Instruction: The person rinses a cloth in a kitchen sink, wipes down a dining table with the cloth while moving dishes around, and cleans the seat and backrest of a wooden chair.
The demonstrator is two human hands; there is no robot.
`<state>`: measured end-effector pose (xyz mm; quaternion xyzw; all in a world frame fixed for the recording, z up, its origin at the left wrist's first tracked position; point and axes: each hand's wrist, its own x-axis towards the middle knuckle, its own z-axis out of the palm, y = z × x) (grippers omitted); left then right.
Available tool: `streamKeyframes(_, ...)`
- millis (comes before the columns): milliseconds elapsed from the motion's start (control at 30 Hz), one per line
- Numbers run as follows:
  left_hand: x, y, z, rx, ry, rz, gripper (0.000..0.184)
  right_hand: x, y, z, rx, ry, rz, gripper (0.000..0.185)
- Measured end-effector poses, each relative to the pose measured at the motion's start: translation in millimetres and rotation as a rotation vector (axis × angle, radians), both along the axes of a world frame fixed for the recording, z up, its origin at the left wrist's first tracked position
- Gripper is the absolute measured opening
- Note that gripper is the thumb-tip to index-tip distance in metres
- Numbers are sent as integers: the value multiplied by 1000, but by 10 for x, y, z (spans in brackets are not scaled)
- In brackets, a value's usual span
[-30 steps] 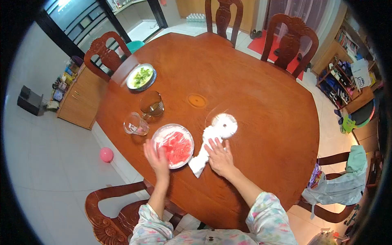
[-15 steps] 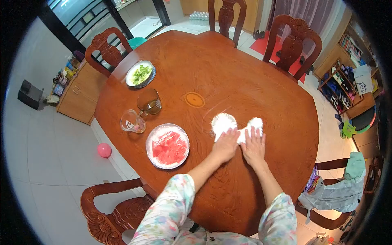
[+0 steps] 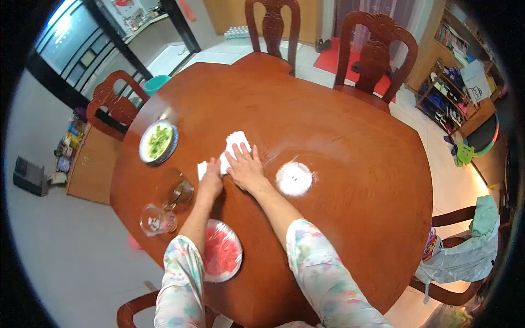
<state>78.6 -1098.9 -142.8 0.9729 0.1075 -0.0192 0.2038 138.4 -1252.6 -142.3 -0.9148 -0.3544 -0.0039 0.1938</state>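
A white cloth (image 3: 236, 143) lies bunched on the brown wooden table (image 3: 350, 218). My right hand (image 3: 246, 169) presses flat on it with fingers spread. My left hand (image 3: 211, 180) has its fingers closed round the cloth's left end, which pokes out beside them. Near my left forearm are a brown glass mug (image 3: 181, 193) and a clear cup (image 3: 158, 220). Below them sits a wrapped plate of red food (image 3: 223, 251), partly hidden by my left sleeve. A bowl of chopped greens (image 3: 157, 142) stands farther left.
A bright round glare patch (image 3: 294, 179) shows on the table right of my hands. Carved chairs (image 3: 373, 54) stand round the table, one at the right draped with a grey bag (image 3: 459, 259). A cabinet (image 3: 93, 169) and a black box (image 3: 30, 176) are at the left.
Both hands have moved the cloth from right of the glare patch to its left, near the mug. My left hand has closed on one end. The camera view has shifted.
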Motion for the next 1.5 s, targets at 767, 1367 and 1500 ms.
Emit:
streamKeyframes(767, -962, -3483, 311, -83, -3, -720, 55, -1570, -3699, 320, -211, 113, -535, 55)
streamKeyframes(1367, -183, -2255, 28, 5, -58, -224, 55, -247, -2148, 196, -202, 86, -350, 54)
streamKeyframes(1500, 182, -3129, 107, 16, -17, -370, 56, -67, -3023, 255, -305, 156, -526, 56)
